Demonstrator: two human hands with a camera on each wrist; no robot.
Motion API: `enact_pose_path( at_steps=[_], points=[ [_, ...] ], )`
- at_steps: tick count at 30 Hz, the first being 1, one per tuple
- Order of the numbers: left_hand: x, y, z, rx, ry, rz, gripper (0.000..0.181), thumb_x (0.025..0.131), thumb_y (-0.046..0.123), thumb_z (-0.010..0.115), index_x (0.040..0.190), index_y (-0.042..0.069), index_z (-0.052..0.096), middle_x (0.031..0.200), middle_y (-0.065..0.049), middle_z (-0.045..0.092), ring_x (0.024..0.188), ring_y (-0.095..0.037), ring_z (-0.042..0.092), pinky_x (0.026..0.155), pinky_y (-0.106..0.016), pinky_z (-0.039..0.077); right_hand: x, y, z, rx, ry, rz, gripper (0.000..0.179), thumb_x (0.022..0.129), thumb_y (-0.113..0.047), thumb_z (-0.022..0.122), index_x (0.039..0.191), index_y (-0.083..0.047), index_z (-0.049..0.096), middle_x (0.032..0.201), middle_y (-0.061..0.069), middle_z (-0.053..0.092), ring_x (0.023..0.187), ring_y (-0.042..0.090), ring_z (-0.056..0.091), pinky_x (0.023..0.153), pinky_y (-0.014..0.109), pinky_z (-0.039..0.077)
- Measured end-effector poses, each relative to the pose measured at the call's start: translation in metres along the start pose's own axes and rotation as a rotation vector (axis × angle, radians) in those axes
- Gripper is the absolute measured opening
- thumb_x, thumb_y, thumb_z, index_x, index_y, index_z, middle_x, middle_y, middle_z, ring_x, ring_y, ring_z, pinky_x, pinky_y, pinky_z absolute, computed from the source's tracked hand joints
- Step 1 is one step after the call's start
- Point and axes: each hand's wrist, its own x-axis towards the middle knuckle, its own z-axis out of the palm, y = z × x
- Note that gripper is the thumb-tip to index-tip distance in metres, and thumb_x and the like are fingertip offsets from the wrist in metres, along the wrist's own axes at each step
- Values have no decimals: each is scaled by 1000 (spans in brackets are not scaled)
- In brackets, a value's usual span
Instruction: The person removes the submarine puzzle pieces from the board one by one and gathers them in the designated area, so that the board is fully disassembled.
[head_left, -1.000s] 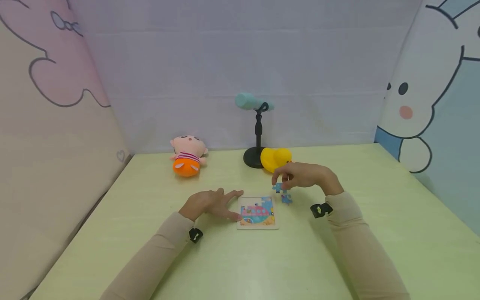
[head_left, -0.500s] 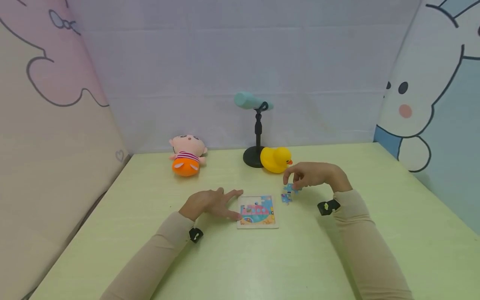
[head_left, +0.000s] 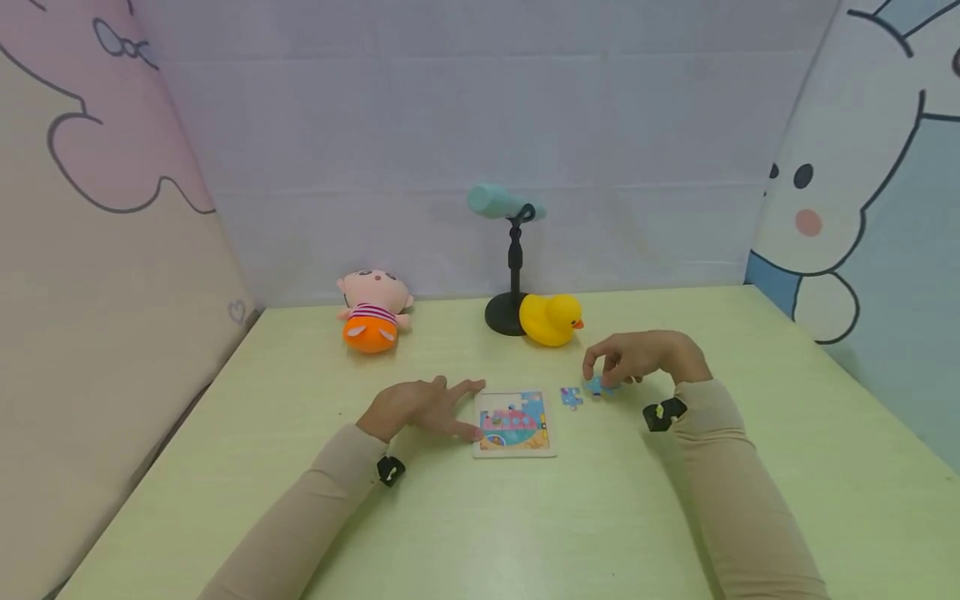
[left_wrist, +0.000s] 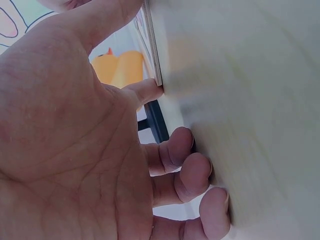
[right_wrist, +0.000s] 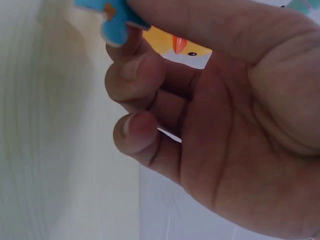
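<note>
One partly filled jigsaw tray (head_left: 514, 455) lies on a pale green counter (head_left: 495, 533).
The left hand (head_left: 423, 408), fingers spread, touches the tray's left side; just right of the tray lies a loose piece (head_left: 572, 397). Beside that, the right hand (head_left: 641, 356) pinches a blue piece (right_wrist: 117, 27). Farther back: a plush doll (head_left: 372, 317), yellow duck (head_left: 551, 321) and black stand (head_left: 501, 314).

No readable text, labels, brands, numbers or signs anywhere

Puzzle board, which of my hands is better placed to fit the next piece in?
Probably your right: the right hand pinches a blue piece, while the left hand is at the left edge of the puzzle board with no piece.
</note>
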Motion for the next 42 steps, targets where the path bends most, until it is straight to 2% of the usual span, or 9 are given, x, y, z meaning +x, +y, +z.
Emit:
enact_pose_path(
  at_steps=[5, 10, 13, 19, 25, 30, 34, 38, 42],
  points=[
    [-4, 1, -1, -3, 8, 6, 86, 87, 71, 58, 159, 40, 21, 156, -22, 32, 130, -46, 45, 102, -65, 37, 1, 5, 1, 11, -28, 5, 16, 99, -7, 59, 113, -13, 62, 83, 1, 58, 59, 10, 40, 56, 22, 34],
    [-7, 1, -3, 7, 23, 25, 85, 88, 70, 58, 158, 40, 22, 154, -24, 34, 127, -46, 48, 99, -64, 40, 2, 3, 0, 9, -25, 94, 17, 99, -6, 60, 115, -10, 63, 78, 2, 56, 52, 9, 31, 52, 21, 28],
    [-7, 1, -4, 5, 26, 28, 85, 88, 70, 58, 158, 39, 22, 153, -24, 35, 126, -46, 49, 98, -63, 41, 3, 3, -1, -3, -21, 115, 18, 99, -6, 60, 116, -10, 63, 75, 0, 54, 51, 8, 29, 51, 21, 26],
    [-7, -1, -4, 5, 29, 19, 86, 87, 71, 58, 158, 40, 22, 153, -22, 35, 126, -45, 49, 98, -63, 42, 6, 4, -2, 7, -9, 100, 17, 98, -3, 60, 114, -7, 62, 74, -1, 54, 53, 7, 29, 52, 21, 24],
    [-7, -1, -5, -10, 24, 18, 86, 87, 70, 59, 159, 39, 22, 155, -23, 33, 128, -46, 47, 100, -64, 40, 7, 1, -1, -21, 10, 67, 17, 95, -2, 62, 111, -6, 63, 78, -1, 56, 63, 11, 37, 59, 25, 29],
    [-5, -1, -2, -14, 22, 28, 86, 87, 70, 58, 159, 40, 21, 156, -24, 31, 129, -46, 46, 101, -64, 38, 7, 1, 2, -13, 16, 65, 16, 94, -2, 62, 110, -5, 63, 76, -1, 53, 62, 11, 35, 59, 25, 27],
    [-6, 1, 0, -9, 20, 26, 86, 87, 70, 58, 158, 41, 22, 156, -23, 31, 129, -46, 46, 100, -65, 39, 6, 3, 5, -35, 32, 68, 18, 93, -3, 62, 111, -7, 65, 83, 1, 57, 71, 14, 42, 65, 29, 32],
    [-5, 2, 2, -1, 18, 24, 85, 87, 71, 58, 158, 40, 22, 155, -23, 32, 127, -46, 48, 100, -64, 40, 2, 5, 4, -114, 85, 16, 20, 91, -3, 60, 109, -9, 66, 96, 5, 63, 83, 18, 50, 75, 32, 39],
    [-6, 2, 1, 11, 28, 27, 85, 87, 71, 58, 159, 40, 21, 154, -22, 35, 125, -45, 50, 98, -63, 41, 1, 4, 1, -142, 141, -76, 20, 90, 0, 57, 107, -7, 65, 91, 6, 61, 77, 16, 50, 71, 29, 41]
  ],
)
